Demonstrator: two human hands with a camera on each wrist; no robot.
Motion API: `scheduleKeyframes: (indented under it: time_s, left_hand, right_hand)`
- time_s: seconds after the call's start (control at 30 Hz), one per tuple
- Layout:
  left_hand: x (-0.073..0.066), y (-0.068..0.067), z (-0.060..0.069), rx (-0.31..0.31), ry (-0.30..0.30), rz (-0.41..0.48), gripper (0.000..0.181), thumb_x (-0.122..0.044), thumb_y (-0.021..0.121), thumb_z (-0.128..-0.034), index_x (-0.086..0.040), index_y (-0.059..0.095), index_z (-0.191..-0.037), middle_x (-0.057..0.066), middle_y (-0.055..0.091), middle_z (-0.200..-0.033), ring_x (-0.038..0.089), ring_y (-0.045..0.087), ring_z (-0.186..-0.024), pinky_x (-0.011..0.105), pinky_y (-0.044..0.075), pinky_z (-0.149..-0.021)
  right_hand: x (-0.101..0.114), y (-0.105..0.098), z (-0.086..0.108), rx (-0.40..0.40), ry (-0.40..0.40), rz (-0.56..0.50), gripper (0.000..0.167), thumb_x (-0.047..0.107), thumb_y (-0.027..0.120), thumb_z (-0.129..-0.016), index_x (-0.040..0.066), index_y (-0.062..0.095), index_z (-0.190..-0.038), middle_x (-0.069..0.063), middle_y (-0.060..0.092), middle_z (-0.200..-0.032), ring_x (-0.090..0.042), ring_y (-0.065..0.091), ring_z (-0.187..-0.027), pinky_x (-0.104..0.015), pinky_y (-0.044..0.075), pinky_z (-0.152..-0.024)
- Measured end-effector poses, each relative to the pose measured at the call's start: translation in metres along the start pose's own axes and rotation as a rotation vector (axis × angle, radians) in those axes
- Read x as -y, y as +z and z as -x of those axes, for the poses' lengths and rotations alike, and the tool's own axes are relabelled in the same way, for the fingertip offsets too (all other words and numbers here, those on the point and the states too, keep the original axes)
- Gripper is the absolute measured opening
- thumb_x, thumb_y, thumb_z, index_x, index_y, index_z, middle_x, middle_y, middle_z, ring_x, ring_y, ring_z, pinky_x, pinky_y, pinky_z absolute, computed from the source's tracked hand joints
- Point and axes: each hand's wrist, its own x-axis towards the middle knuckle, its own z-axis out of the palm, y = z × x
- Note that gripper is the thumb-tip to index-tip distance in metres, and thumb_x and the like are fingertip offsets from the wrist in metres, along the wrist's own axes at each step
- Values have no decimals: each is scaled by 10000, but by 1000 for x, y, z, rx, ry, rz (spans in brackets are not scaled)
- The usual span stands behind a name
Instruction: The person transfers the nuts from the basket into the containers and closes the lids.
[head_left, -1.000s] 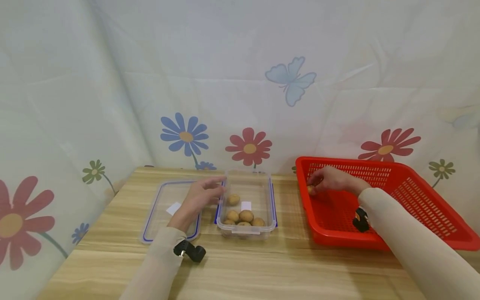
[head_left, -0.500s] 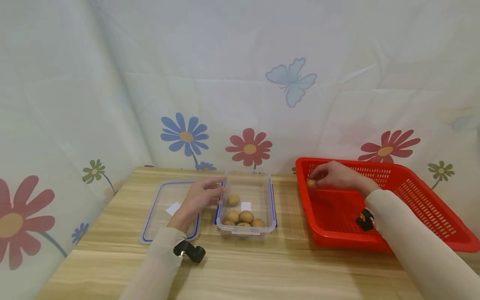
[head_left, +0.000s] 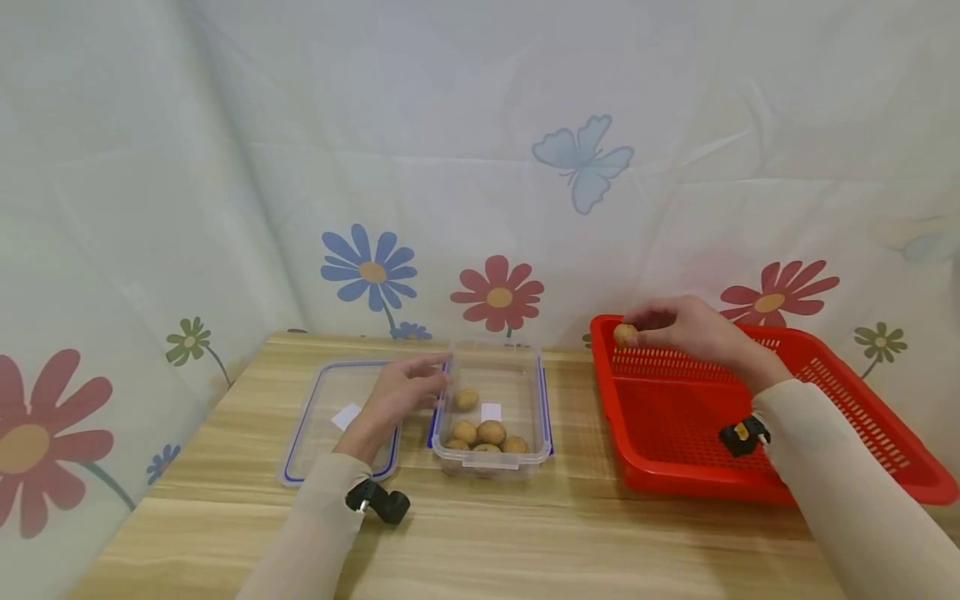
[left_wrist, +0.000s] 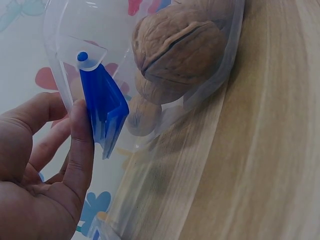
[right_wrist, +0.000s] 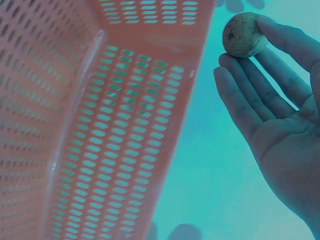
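A walnut (head_left: pixel 625 335) is pinched between thumb and fingertips of my right hand (head_left: pixel 693 333), raised over the far left part of the red basket (head_left: pixel 626 467). The right wrist view shows the same walnut (right_wrist: pixel 243 35) beside the basket wall. My left hand (head_left: pixel 405 396) touches the left side of a clear plastic container (head_left: pixel 517 367), its fingers extended. Close up, the left hand (left_wrist: pixel 55 165) rests against the wall by a blue clip (left_wrist: pixel 102 105). Several walnuts (head_left: pixel 491 432) lie in the container, mostly at its near end.
A clear lid with a blue seal (head_left: pixel 307 433) lies on the wooden table (head_left: pixel 517 542) left of the container, partly behind the left hand. A flower-printed cloth (head_left: pixel 480 167) hangs along the table's back edge.
My right hand has lifted the walnut from low inside the red basket up to about its far rim. The left hand and the container have stayed where they were.
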Motion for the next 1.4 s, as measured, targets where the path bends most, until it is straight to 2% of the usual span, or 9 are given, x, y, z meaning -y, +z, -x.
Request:
scheduleKeyframes:
  time_s: [0.13, 0.43, 0.67, 0.87, 1.0, 1.4]
  left_hand:
    - [1, -1, 1, 2, 6, 6, 471, -153, 724, -1004, -90, 648, -1464, 203, 694, -1277, 325, 698, -1087, 382, 623, -902]
    - [-1, 0, 2, 6, 11, 10, 482, -137, 719, -1003, -59, 633, -1470, 212, 698, -1258, 311, 696, -1064, 379, 626, -891]
    - [0, 0, 1, 1, -3, 17, 477, -125, 721, -994, -76, 646, -1462, 189, 708, -1230, 273, 704, -1003, 349, 627, -868]
    - [1, 1, -1, -4, -10, 27, 476, -128, 731, -988, -96, 657, -1457, 173, 715, -1212, 306, 709, -1020, 329, 626, -857]
    - [2, 1, -1, -1, -9, 34, 487, -138, 741, -987, -90, 649, -1464, 174, 714, -1220, 303, 713, -1012, 328, 627, -853]
    - [0, 0, -1, -1, -4, 21, 502, -164, 753, -978, -100, 650, -1466, 165, 717, -1229, 284, 714, -1006, 351, 626, -875]
  right_hand:
    - [13, -2, 0, -24, -40, -1, 483, 351, 802, -969, 124, 701, -1383, -79, 728, -1282, -273, 660, -1124, -491, 588, -986]
    - [52, -3, 7, -63, -124, -14, 470, 360, 789, -979, 159, 693, -1393, -41, 731, -1265, -241, 663, -1130, -412, 586, -958]
    - [84, 5, 13, -79, -184, -84, 424, 330, 801, -974, 140, 709, -1341, -35, 740, -1199, -218, 711, -1057, -275, 594, -898]
    - [102, 23, 15, -103, -297, -185, 356, 190, 804, -974, 76, 724, -1301, -57, 749, -1157, -239, 737, -1013, -260, 608, -886]
    - [111, 38, 15, -115, -337, -237, 339, 126, 807, -964, 42, 728, -1283, -70, 754, -1138, -227, 740, -1012, -267, 609, -895]
    - [131, 90, 12, -112, -356, -361, 351, 124, 827, -944, 52, 740, -1276, -41, 768, -1135, -204, 736, -1022, -309, 617, -902]
